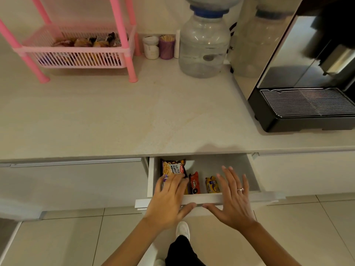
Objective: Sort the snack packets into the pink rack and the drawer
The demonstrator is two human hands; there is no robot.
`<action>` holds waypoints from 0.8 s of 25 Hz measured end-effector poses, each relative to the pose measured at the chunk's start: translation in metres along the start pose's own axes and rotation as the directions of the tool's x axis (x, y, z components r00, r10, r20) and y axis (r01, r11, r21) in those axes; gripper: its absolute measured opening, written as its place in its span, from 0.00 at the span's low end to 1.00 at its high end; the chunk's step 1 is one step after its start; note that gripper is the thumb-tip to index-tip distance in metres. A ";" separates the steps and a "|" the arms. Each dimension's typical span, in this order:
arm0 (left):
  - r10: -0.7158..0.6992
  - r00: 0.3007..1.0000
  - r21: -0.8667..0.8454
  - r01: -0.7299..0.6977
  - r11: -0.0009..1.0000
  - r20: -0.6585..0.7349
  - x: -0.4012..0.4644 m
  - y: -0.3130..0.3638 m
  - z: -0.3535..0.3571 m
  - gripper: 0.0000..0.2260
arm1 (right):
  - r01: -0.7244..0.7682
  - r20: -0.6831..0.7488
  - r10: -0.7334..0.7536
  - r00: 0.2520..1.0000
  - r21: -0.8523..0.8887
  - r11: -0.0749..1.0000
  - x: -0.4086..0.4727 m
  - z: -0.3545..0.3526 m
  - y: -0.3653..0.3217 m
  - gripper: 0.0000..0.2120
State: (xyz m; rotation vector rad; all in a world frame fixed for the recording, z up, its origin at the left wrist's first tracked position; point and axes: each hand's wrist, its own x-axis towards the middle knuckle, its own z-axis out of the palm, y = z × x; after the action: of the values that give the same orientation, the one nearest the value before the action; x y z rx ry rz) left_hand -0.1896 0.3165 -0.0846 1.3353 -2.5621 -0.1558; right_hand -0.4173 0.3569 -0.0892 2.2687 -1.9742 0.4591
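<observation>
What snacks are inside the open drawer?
Inside the drawer you can see a salted peanuts packet, a red Treat biscuit pack and a yellow-and-purple packet. The left hand covers more packets beneath it, and the countertop hides the back.

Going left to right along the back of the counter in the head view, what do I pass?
Pink rack → white jar → purple cup of sticks → clear water jug → coffee machine.
</observation>
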 end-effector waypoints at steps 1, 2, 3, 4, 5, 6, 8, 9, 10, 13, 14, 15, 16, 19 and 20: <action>-0.015 1.000 0.022 0.015 1.000 0.000 0.009 -0.003 0.000 0.35 | -0.008 0.009 0.008 1.000 -0.008 1.000 0.009 0.000 0.001 0.47; -0.030 1.000 0.040 0.030 0.999 0.004 0.019 -0.007 -0.002 0.40 | -0.015 0.022 0.015 1.000 -0.020 1.000 0.018 0.002 0.004 0.50; -0.049 0.999 0.049 0.049 0.998 0.010 0.028 -0.011 -0.004 0.44 | -0.023 0.046 0.024 0.999 -0.029 0.999 0.027 0.003 0.006 0.51; -0.073 0.997 0.053 0.072 0.996 0.014 0.038 -0.016 -0.006 0.47 | -0.027 0.066 0.029 0.997 -0.038 0.999 0.037 0.004 0.009 0.52; -0.094 0.995 0.062 0.093 0.994 0.021 0.047 -0.022 -0.008 0.50 | -0.028 0.092 0.032 0.995 -0.048 0.998 0.046 0.005 0.012 0.52; -0.107 0.994 0.084 0.104 0.991 0.036 0.055 -0.027 -0.011 0.51 | -0.021 0.110 0.027 0.994 -0.059 0.998 0.056 0.006 0.015 0.51; -0.091 0.994 0.135 0.083 0.987 0.059 0.069 -0.040 -0.016 0.50 | 0.008 0.140 0.002 0.990 -0.071 0.997 0.074 0.007 0.023 0.49; -0.072 0.995 0.150 0.062 0.987 0.063 0.076 -0.047 -0.018 0.49 | 0.030 0.145 -0.018 0.989 -0.076 0.997 0.082 0.007 0.027 0.48; -0.052 0.997 0.159 0.041 0.986 0.062 0.081 -0.054 -0.019 0.47 | 0.052 0.142 -0.041 0.989 -0.079 0.995 0.089 0.008 0.031 0.47; 0.010 0.999 0.184 -0.019 0.983 0.048 0.097 -0.072 -0.024 0.43 | 0.120 0.089 -0.113 0.990 -0.075 0.990 0.105 0.014 0.042 0.41; 0.020 0.999 0.193 -0.027 0.981 0.039 0.103 -0.076 -0.025 0.42 | 0.143 0.062 -0.138 0.988 -0.073 0.987 0.110 0.017 0.045 0.38; 0.025 0.999 0.199 -0.032 0.979 0.036 0.107 -0.078 -0.026 0.40 | 0.161 0.033 -0.159 0.987 -0.070 0.984 0.114 0.019 0.046 0.36; 0.036 0.999 0.204 -0.042 0.978 0.033 0.109 -0.080 -0.026 0.39 | 0.185 0.000 -0.185 0.983 -0.063 0.981 0.118 0.022 0.047 0.33; 0.071 0.997 0.212 -0.067 0.975 -0.011 0.113 -0.087 -0.021 0.34 | 0.234 -0.093 -0.237 0.967 -0.042 0.971 0.129 0.027 0.048 0.27; 0.082 0.996 0.219 -0.074 0.973 -0.026 0.114 -0.088 -0.019 0.32 | 0.242 -0.118 -0.245 0.962 -0.042 0.969 0.132 0.028 0.049 0.25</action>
State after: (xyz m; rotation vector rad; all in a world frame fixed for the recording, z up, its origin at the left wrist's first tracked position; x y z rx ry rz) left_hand -0.1771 0.1731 -0.0655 1.2920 -2.6587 0.1669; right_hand -0.4454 0.2160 -0.0839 2.3625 -1.6077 0.5271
